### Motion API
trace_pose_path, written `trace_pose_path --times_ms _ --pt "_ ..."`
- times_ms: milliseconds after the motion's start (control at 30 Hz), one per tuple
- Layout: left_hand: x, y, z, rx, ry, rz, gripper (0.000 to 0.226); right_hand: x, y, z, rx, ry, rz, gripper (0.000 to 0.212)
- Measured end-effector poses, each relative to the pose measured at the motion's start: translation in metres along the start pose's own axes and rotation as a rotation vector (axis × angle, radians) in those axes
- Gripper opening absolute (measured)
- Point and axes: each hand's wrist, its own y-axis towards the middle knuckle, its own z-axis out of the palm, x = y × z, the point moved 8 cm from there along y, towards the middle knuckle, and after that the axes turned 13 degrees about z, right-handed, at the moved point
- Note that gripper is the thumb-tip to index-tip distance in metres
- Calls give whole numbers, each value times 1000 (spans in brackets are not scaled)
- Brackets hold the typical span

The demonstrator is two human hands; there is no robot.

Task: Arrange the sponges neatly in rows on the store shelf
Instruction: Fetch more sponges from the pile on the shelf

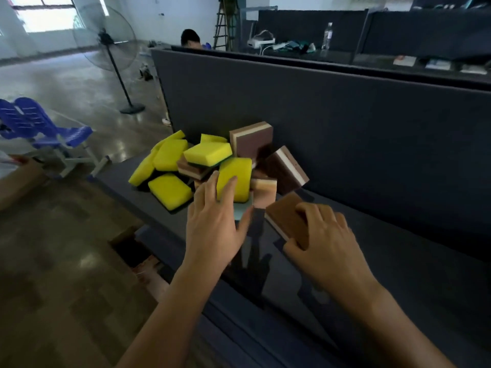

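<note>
A loose pile of sponges lies on the dark shelf point(372, 261) against its back panel. Several yellow sponges point(170, 189) sit at the left of the pile and several brown layered sponges point(252, 139) at the right. My left hand point(215, 224) grips an upright yellow sponge point(239, 176) with a green underside, fingers over its left face and thumb at its lower edge. My right hand point(321, 235) holds a brown sponge point(284, 216) with a white layer, flat on the shelf, fingers curled over its top.
A dark fabric back panel point(345, 123) rises behind the shelf. A blue plastic chair point(45, 128) and a standing fan point(114, 49) are on the floor at left. A person sits beyond the panel. A cluttered desk with a water bottle point(327, 35) is at the far back.
</note>
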Motion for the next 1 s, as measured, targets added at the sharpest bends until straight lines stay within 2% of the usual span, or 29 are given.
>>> trace_pose_path --times_ms 100,200,433,533,733,1000 --pt "6 21 16 60 -1 23 66 0 2 -6 -47 24 23 59" --pt "7 34 31 80 13 91 54 -3 6 -7 -90 36 72 59" --pt "-9 36 16 -103 -147 218 33 -29 -1 -11 -200 83 219 58" --pt "-38 28 14 -130 -270 326 31 -48 -10 -17 -246 85 306 57" --pt "-109 18 34 -65 -487 523 33 -100 -49 -38 -349 82 498 55" --pt "-240 -5 50 26 -644 739 34 -189 -138 -86 -485 51 677 59"
